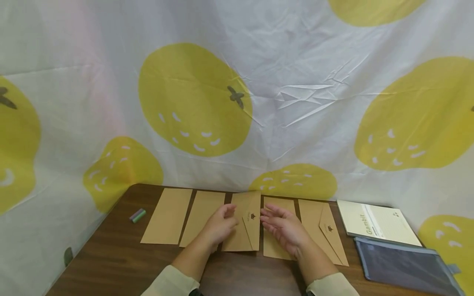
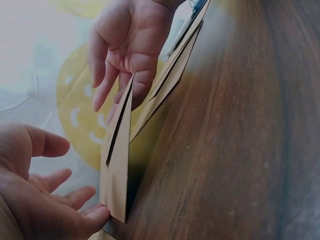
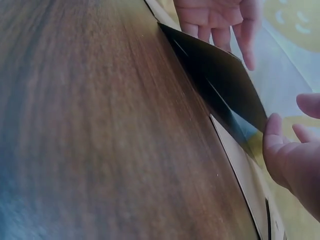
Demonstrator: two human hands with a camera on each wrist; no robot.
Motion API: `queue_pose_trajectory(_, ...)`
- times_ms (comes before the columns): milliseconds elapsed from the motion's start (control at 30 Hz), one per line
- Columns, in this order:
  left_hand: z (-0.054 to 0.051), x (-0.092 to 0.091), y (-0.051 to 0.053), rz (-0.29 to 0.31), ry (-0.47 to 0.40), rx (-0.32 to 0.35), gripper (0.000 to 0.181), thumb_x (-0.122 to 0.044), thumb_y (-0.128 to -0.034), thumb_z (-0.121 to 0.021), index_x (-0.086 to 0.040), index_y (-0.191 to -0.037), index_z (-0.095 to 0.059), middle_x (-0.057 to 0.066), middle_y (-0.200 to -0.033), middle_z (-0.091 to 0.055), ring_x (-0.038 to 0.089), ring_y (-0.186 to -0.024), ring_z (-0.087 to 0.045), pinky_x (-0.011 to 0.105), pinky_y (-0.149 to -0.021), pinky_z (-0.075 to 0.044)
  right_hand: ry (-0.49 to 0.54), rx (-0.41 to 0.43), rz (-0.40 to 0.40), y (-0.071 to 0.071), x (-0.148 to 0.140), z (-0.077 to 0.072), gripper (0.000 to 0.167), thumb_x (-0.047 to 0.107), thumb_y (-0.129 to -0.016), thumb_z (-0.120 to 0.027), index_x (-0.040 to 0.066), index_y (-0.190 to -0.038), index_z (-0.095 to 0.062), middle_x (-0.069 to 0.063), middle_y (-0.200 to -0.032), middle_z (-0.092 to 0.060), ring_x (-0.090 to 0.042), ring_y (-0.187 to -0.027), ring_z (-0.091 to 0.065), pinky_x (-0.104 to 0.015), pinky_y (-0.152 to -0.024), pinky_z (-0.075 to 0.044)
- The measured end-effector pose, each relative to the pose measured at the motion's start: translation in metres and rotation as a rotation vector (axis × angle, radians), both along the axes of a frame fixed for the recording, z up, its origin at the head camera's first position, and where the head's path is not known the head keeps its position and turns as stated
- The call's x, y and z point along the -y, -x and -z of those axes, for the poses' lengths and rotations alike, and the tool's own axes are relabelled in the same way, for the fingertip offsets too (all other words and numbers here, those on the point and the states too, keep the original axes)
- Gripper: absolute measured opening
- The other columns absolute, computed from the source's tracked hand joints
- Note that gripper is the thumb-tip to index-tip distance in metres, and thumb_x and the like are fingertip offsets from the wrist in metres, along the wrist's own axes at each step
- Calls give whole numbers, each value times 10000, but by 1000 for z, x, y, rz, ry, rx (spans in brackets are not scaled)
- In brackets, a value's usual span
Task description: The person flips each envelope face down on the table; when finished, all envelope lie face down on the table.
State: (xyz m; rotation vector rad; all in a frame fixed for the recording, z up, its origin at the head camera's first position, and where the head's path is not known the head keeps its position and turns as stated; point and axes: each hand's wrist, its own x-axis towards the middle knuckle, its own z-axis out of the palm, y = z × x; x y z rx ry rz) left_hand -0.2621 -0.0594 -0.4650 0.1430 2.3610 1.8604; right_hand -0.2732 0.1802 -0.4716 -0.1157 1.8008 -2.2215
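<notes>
Head view, middle envelope (image 1: 247, 224) tilted, contents hidden, left hand (image 1: 220, 226), right hand (image 1: 286, 228) alongside

my left sleeve (image 1: 171, 282) and right sleeve (image 1: 333, 285) are plain, pale cream fabric; at each one's inner edge shows something black, perhaps a wrist strap (image 1: 195, 292).

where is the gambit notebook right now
In the head view, the notebook lies at right on the table, beside the rightmost envelope and just behind the pouch.
</notes>
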Motion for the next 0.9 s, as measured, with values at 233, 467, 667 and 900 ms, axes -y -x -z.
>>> queue_pose_trajectory(233, -2, -2, -3, 32, -12, 18, 616, -159, -983, -663, -65, -1567, -494, 231, -1637, -489, 470, -1529, -440, 638, -1226, -411, -6, -21, -43, -2, 3, -2, 691, -52, -1009, -567, -62, -1641, -288, -272, -1716, -290, -165, -1294, -583, -218, -1056, -540)
queue_pose_trajectory(467, -1, -6, -4, 89, -45, 7, 622, -216, -1004, -691, -58, -1571, -491, 230, -1644, -483, 461, -1538, -437, 632, -1206, -441, -19, -22, -57, -5, 8, -4, 708, -36, -1002, -596, -37, -1648, -307, -223, -1753, -241, -142, -1299, -529, -210, -1045, -539)
queue_pose_trajectory(667, -6, -8, -7, 118, -61, -15, 583, -266, -1016, -703, -95, -1547, -532, 199, -1617, -523, 460, -1512, -466, 630, -1180, -467, -40, -22, -81, -9, 15, -9, 723, -2, -1006, -627, 36, -1664, -330, -205, -1741, -267, -138, -1188, -600, -232, -1022, -544)
queue_pose_trajectory(900, -9, -10, -8, 128, -86, 9, 566, -345, -1055, -660, -107, -1551, -527, 159, -1600, -548, 407, -1496, -499, 606, -1164, -491, -40, -29, -111, -16, 22, -17, 747, 27, -1002, -665, 72, -1671, -335, -211, -1731, -275, -133, -1148, -602, -231, -1010, -536)
